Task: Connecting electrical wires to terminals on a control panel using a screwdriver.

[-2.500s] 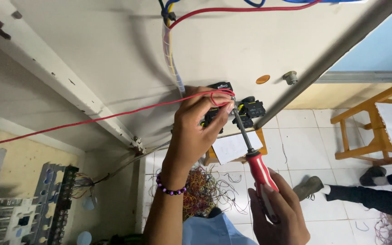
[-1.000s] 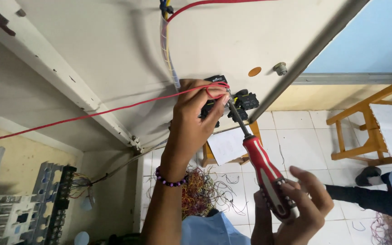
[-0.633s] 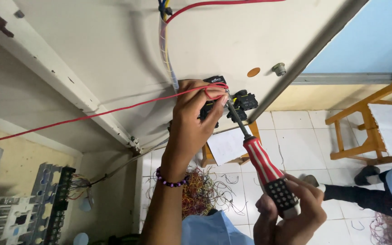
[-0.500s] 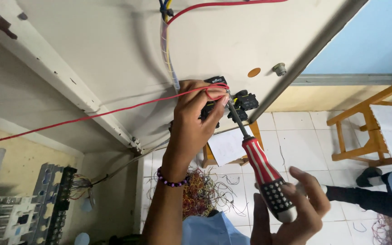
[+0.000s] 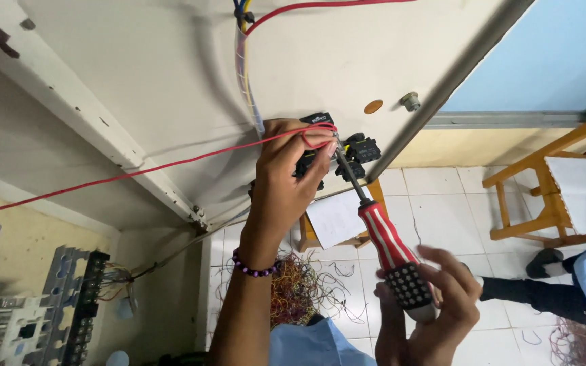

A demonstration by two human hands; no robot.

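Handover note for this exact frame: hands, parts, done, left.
Left hand: fingers pinch the red wire against the black terminal block on the white panel.
Right hand: loose fingertip grip on the butt of the red screwdriver; its tip sits at the block, beside the left fingers.
Done: wire is routed across the panel to the block, driver is engaged.
Left: cannot tell if the screw is tight; check it, then tug the wire. Cut wire scraps lie on the floor below.
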